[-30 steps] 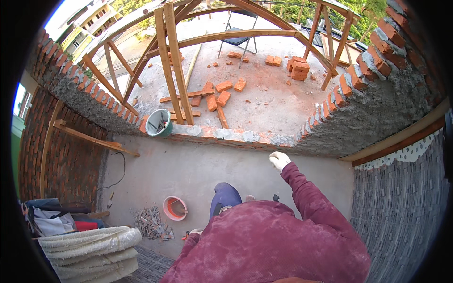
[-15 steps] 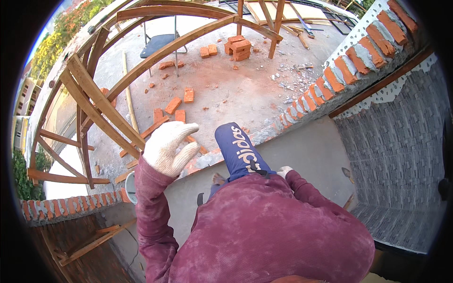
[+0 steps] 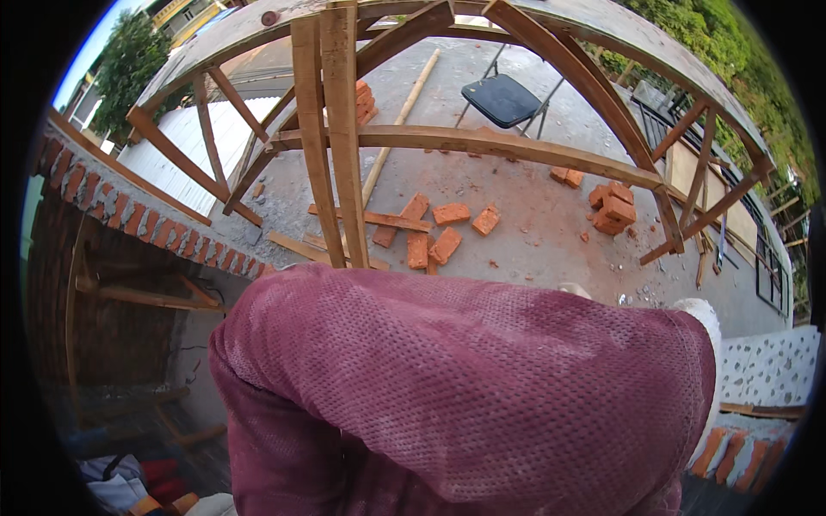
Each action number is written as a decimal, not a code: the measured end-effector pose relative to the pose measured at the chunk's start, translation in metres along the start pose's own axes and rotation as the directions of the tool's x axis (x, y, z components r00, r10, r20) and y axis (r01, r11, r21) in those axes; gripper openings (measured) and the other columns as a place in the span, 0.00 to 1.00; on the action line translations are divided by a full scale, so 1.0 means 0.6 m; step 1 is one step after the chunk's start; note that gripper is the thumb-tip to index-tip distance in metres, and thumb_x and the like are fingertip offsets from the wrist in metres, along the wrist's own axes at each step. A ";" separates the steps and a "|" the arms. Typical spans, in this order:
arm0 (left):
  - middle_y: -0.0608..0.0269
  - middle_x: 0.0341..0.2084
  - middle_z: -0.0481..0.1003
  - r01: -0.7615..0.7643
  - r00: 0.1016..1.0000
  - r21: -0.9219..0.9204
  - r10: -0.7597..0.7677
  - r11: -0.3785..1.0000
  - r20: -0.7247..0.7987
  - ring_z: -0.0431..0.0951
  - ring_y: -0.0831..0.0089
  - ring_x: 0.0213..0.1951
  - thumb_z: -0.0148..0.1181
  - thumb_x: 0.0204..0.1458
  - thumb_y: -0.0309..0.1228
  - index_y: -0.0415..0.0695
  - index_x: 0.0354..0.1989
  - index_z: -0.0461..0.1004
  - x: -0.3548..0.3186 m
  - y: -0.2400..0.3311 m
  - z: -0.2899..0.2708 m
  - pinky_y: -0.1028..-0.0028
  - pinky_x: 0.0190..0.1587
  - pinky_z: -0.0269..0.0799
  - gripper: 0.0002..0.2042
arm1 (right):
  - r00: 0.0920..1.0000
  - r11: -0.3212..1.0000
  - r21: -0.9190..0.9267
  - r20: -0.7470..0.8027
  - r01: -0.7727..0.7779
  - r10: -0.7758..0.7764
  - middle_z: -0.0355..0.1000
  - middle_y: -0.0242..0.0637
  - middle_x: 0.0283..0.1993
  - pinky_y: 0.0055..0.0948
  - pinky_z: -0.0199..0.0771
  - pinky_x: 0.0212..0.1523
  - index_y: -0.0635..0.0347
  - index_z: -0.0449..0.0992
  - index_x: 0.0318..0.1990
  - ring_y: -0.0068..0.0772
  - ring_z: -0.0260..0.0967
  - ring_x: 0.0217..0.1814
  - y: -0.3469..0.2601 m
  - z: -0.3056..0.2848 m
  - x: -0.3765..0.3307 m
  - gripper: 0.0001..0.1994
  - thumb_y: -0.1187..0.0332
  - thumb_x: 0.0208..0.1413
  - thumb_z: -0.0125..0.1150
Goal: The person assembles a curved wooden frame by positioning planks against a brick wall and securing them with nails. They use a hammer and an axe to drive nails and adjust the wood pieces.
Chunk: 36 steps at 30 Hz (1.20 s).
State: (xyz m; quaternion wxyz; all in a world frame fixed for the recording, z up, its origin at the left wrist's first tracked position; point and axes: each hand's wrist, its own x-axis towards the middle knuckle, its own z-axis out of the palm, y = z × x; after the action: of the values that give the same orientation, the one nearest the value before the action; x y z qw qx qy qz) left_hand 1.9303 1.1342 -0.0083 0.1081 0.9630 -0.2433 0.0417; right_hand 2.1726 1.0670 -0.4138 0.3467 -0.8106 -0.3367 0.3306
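Across the lower middle, my maroon clothing (image 3: 482,378) hides most of what is close to me. My left arm's sleeve (image 3: 275,456) runs down to the bottom edge. Beside it, a whitish shape (image 3: 211,506) may be my gloved left hand, but its fingers do not show. A small pale patch (image 3: 575,291) peeks over the clothing's far edge; it may be part of my right glove. White fabric (image 3: 707,331) shows past the right hem, and I cannot tell whether it is glove or cloth. No held thing can be made out.
A curved wooden frame (image 3: 482,144) spans the space ahead. Loose orange bricks (image 3: 450,214) lie on the concrete floor (image 3: 516,245), with a brick stack (image 3: 613,209) farther right. A black folding chair (image 3: 503,101) stands behind. A brick-topped wall (image 3: 142,215) runs along the left.
My view has swung left and my body has bent over. The left gloved hand, raised with curved fingers before, has gone from beside the wooden frame. The clothing now covers the near area.
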 end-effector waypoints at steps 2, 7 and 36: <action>0.59 0.34 0.80 0.125 0.992 -0.024 -0.126 0.992 -0.017 0.81 0.57 0.42 0.62 0.50 0.33 0.44 0.41 0.79 0.004 -0.074 -0.001 0.60 0.47 0.73 0.11 | 0.910 0.910 0.036 -0.071 0.413 -0.410 0.79 0.41 0.45 0.28 0.73 0.55 0.66 0.81 0.48 0.30 0.76 0.49 -0.200 -0.068 0.147 0.10 0.73 0.63 0.58; 0.61 0.32 0.80 0.517 0.792 -0.113 -0.524 0.849 -0.314 0.82 0.59 0.40 0.60 0.52 0.35 0.47 0.39 0.78 -0.015 -0.214 0.149 0.61 0.44 0.74 0.09 | 0.007 -0.014 -0.278 0.076 0.960 -0.997 0.78 0.42 0.58 0.28 0.69 0.64 0.67 0.78 0.56 0.31 0.73 0.62 -0.704 -0.160 0.456 0.13 0.75 0.69 0.54; 0.58 0.47 0.81 -0.587 -0.772 -0.746 -0.061 -0.315 0.633 0.82 0.64 0.46 0.60 0.60 0.43 0.45 0.67 0.68 -0.181 0.422 1.119 0.63 0.42 0.77 0.27 | 0.281 0.086 0.673 -0.187 0.735 -0.941 0.74 0.43 0.37 0.36 0.77 0.42 0.71 0.71 0.59 0.34 0.74 0.38 -0.947 -0.031 0.191 0.21 0.66 0.63 0.58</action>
State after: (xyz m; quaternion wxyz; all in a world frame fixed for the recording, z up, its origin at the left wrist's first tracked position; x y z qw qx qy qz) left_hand 1.7324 0.8135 -0.6282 -0.4279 0.0377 -0.8198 -0.3788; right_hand 2.0706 1.4524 0.0076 0.6727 -0.2202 -0.6508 0.2746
